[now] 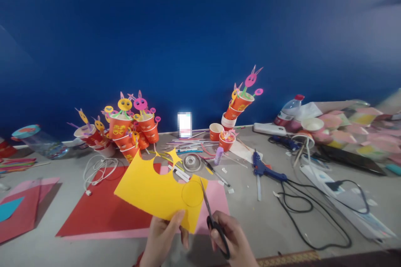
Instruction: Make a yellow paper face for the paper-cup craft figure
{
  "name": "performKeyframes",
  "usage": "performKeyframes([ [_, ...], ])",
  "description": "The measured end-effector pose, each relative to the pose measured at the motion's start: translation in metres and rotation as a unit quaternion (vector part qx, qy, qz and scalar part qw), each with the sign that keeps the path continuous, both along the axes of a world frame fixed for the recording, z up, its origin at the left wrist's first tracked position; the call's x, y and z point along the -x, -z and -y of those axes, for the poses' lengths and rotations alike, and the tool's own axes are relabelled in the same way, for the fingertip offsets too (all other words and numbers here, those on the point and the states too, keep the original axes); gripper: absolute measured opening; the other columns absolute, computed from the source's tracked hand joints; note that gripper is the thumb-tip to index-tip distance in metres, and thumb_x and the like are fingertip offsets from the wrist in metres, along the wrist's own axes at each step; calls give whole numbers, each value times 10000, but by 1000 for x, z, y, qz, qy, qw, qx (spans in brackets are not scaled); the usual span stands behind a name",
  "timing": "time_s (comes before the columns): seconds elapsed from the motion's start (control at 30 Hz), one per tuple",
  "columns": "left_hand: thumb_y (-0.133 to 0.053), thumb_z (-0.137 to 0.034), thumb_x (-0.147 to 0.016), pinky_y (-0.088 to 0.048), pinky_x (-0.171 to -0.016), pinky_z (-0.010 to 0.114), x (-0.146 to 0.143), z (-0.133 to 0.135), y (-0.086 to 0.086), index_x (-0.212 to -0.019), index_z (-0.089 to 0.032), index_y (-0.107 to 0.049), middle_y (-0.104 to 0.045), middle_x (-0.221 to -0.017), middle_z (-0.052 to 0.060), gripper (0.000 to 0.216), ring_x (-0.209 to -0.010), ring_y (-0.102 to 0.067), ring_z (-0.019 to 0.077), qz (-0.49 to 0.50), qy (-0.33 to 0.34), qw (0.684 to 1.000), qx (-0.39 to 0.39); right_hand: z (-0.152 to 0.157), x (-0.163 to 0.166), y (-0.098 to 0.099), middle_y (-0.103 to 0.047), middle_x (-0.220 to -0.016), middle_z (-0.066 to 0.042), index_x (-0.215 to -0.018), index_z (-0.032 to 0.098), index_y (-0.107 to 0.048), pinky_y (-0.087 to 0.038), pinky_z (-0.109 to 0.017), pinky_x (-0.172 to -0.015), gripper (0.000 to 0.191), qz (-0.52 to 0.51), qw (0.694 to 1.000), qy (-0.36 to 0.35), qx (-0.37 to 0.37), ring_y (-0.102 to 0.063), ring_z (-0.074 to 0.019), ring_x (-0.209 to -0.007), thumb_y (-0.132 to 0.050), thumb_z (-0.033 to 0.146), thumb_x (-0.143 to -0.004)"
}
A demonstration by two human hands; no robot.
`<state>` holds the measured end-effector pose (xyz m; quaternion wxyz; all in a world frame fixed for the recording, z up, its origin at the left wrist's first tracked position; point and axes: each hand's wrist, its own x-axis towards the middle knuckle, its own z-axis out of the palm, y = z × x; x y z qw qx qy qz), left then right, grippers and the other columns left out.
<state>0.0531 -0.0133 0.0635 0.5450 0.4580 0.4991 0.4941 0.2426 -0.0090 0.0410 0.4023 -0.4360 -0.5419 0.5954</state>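
Observation:
My left hand (165, 231) grips the lower edge of a yellow sheet of paper (147, 187), thumb on top. Rounded bites are cut out of the sheet's upper edge, and a drawn circle (192, 193) shows near its right end. My right hand (230, 235) is closed round the black handles of a pair of scissors (209, 208). Their blades point up beside the right edge of the sheet, close to the circle. Under the yellow sheet lie a red sheet (94, 208) and a pink sheet (219, 200) on the grey table.
Decorated red paper cups (119, 127) stand at the back left, with another stack (239, 102) right of centre. A blue glue gun (266, 169) and its black cord lie to the right, near a white power strip (341, 200). A tape roll (191, 162) and pens lie beyond the sheet.

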Motion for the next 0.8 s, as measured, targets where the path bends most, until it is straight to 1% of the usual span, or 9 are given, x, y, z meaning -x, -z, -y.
performKeyframes([
  [0.13,-624,-561,-878,-469,-461,239,-1,0,-1,-452,-172,-589,-573,-374,36,578,-364,-545,145,6,-1,1000,1,1,0,-2,-445,-508,33,-625,221,-431,-341,-224,-466,654,-6,1000,0,-1,-408,-108,-456,-546,859,-718],
  [0.3,-667,-556,-847,-434,-416,224,-5,1,-4,-482,-167,-588,-556,-365,19,539,-337,-522,133,30,-33,999,13,1,1,-2,-436,-498,35,-623,223,-436,-340,-228,-459,657,-7,1000,2,1,-416,-111,-449,-535,865,-720],
  [0.4,-671,-547,-848,-429,-425,219,-4,1,-5,-480,-165,-585,-553,-360,19,538,-337,-516,127,33,-29,999,7,1,0,-1,-430,-499,38,-623,224,-422,-335,-223,-457,658,-5,1000,-6,-3,-412,-106,-447,-533,865,-722],
  [0.6,-667,-552,-854,-437,-467,229,-1,0,-3,-524,-152,-636,-557,-356,21,519,-343,-522,128,27,-17,999,7,2,-1,6,-410,-519,50,-635,219,-409,-311,-214,-454,656,7,1000,-6,-9,-409,-93,-443,-514,859,-739],
  [0.7,-671,-556,-850,-420,-454,228,1,-1,-3,-513,-159,-620,-557,-355,18,523,-335,-520,128,27,-13,999,11,2,-1,6,-409,-521,51,-634,220,-399,-298,-212,-446,658,9,1000,-9,-6,-401,-85,-426,-515,860,-734],
  [0.8,-667,-567,-848,-402,-436,224,2,-1,-4,-490,-168,-591,-557,-357,19,542,-339,-524,130,28,-8,999,17,2,-2,5,-408,-520,50,-627,221,-402,-317,-211,-447,666,8,1000,-6,0,-399,-89,-435,-517,870,-721],
])
